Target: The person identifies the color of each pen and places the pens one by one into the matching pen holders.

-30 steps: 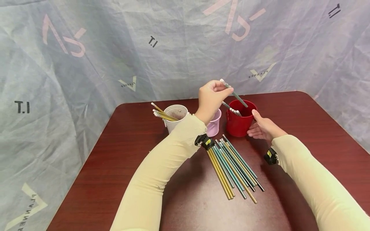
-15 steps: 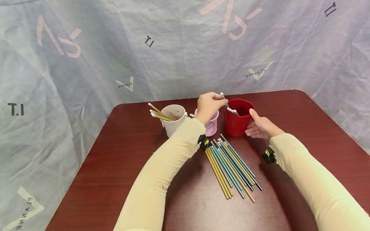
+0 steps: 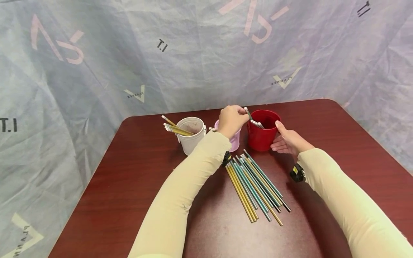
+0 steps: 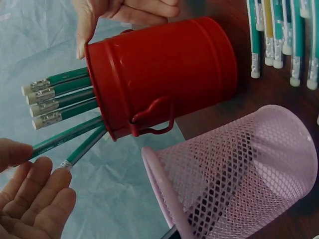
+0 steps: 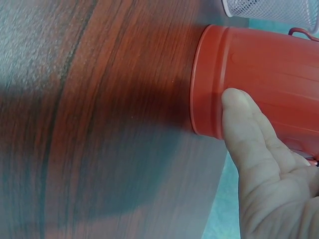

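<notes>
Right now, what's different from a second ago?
The left hand has come down, lowering the green pencil it pinches into the red bucket; it hasn't let go. The right hand stays against the bucket, and the loose pencils lie as they were.

Red bucket (image 4: 162,72), pink mesh cup (image 4: 234,174), white pail (image 3: 193,142), green and gold pencils (image 4: 67,136)

The head view looks forward and down across the bench (image 3: 135,179) to its far edge; both wrist views look from close in, turned sideways, sharing the red bucket (image 4: 169,69) and mesh cup (image 4: 234,174).
</notes>
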The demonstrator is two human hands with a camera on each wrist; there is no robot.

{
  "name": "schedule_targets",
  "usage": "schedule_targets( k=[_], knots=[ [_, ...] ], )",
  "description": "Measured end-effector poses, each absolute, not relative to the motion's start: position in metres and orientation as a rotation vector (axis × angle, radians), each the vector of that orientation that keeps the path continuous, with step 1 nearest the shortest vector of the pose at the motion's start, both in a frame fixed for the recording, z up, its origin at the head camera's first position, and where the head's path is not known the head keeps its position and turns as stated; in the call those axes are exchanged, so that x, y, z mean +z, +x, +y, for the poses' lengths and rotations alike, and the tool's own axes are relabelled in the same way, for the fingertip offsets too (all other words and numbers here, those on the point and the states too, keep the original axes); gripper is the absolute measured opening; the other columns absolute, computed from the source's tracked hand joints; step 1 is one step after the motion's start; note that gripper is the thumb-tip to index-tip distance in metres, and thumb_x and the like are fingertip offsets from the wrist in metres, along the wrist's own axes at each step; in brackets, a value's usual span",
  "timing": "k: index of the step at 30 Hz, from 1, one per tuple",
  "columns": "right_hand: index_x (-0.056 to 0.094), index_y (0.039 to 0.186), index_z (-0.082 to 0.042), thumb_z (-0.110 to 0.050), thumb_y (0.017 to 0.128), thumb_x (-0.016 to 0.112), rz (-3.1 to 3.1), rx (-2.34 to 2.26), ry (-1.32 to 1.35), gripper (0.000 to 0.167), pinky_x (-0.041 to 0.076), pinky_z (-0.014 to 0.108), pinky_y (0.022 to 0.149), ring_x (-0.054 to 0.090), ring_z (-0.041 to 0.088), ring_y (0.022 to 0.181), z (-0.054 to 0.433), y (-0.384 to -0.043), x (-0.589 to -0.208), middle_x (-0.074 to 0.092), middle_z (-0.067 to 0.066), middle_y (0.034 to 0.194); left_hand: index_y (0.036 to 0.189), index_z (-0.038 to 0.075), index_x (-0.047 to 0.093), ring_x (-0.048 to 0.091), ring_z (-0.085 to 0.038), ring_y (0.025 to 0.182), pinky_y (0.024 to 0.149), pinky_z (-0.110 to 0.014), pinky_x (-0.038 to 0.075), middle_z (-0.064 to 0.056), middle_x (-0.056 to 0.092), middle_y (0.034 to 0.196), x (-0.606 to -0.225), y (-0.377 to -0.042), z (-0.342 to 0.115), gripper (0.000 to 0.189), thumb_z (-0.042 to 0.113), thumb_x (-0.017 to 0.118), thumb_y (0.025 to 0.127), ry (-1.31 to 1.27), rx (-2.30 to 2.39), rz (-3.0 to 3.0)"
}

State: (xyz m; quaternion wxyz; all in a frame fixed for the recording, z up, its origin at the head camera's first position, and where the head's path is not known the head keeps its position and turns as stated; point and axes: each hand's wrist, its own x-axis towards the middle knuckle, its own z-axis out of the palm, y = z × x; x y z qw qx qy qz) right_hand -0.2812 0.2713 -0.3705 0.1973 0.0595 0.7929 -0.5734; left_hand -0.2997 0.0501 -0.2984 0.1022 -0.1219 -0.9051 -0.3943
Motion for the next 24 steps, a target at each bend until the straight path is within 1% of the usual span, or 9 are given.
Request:
schedule_targets(
  k=[5, 8, 12, 15, 19, 21, 24],
  knots=[
    [0.037, 0.128, 0.020, -0.064, 0.096, 0.022, 2.222, -1.612, 0.173, 0.091, 0.055, 0.032, 0.082, 0.067, 0.017, 0.078, 0.269, -0.281, -0.373, 0.067, 0.009, 0.090, 0.086, 0.012, 0.077, 0.062, -0.017, 0.084, 0.072, -0.023, 0.048, 0.001, 0.072, 0.086, -0.300, -0.301, 0.048, 0.010, 0.018, 0.069, 0.084, -0.352, -1.125, -2.700],
    [0.037, 0.128, 0.019, -0.064, 0.096, 0.022, 2.222, -1.621, 0.171, 0.090, 0.054, 0.033, 0.084, 0.067, 0.017, 0.078, 0.270, -0.281, -0.372, 0.067, 0.009, 0.090, 0.086, 0.013, 0.077, 0.062, -0.017, 0.085, 0.072, -0.023, 0.048, 0.001, 0.072, 0.086, -0.301, -0.301, 0.045, 0.010, 0.017, 0.069, 0.084, -0.372, -1.119, -2.716],
    [0.037, 0.128, 0.019, -0.064, 0.096, 0.022, 2.223, -1.616, 0.164, 0.090, 0.054, 0.034, 0.086, 0.067, 0.018, 0.080, 0.270, -0.281, -0.371, 0.066, 0.010, 0.092, 0.087, 0.013, 0.077, 0.061, -0.014, 0.083, 0.070, -0.021, 0.047, 0.003, 0.072, 0.085, -0.302, -0.296, 0.036, 0.012, 0.017, 0.066, 0.084, -0.461, -1.079, -2.748],
    [0.036, 0.129, 0.020, -0.064, 0.095, 0.021, 2.222, -1.611, 0.166, 0.091, 0.054, 0.033, 0.085, 0.067, 0.018, 0.080, 0.269, -0.282, -0.371, 0.067, 0.010, 0.092, 0.082, 0.011, 0.077, 0.059, -0.010, 0.074, 0.064, -0.018, 0.046, 0.003, 0.070, 0.076, -0.305, -0.287, 0.026, 0.014, 0.016, 0.064, 0.084, -0.631, -1.016, -2.818],
    [0.036, 0.129, 0.021, -0.064, 0.096, 0.020, 2.212, -1.602, 0.166, 0.092, 0.054, 0.033, 0.084, 0.067, 0.018, 0.080, 0.269, -0.283, -0.371, 0.068, 0.011, 0.092, 0.067, 0.005, 0.070, 0.057, -0.007, 0.052, 0.055, -0.018, 0.049, -0.001, 0.064, 0.057, -0.321, -0.277, 0.015, 0.023, 0.015, 0.062, 0.086, -0.894, -0.870, -3.139],
    [0.035, 0.130, 0.021, -0.064, 0.096, 0.020, 2.214, -1.600, 0.164, 0.092, 0.054, 0.033, 0.085, 0.067, 0.018, 0.080, 0.269, -0.283, -0.372, 0.068, 0.011, 0.092, 0.064, 0.003, 0.066, 0.058, -0.009, 0.045, 0.049, -0.022, 0.052, -0.002, 0.062, 0.052, -0.334, -0.273, 0.011, 0.027, 0.015, 0.062, 0.088, -0.935, -0.765, -3.337],
    [0.034, 0.130, 0.022, -0.063, 0.096, 0.020, 2.209, -1.611, 0.163, 0.092, 0.054, 0.034, 0.086, 0.067, 0.017, 0.079, 0.270, -0.282, -0.372, 0.067, 0.011, 0.092, 0.068, -0.001, 0.065, 0.060, -0.014, 0.043, 0.046, -0.024, 0.053, -0.006, 0.062, 0.052, -0.356, -0.268, 0.005, 0.024, 0.012, 0.060, 0.088, -0.860, -0.662, -3.527]
  ],
)
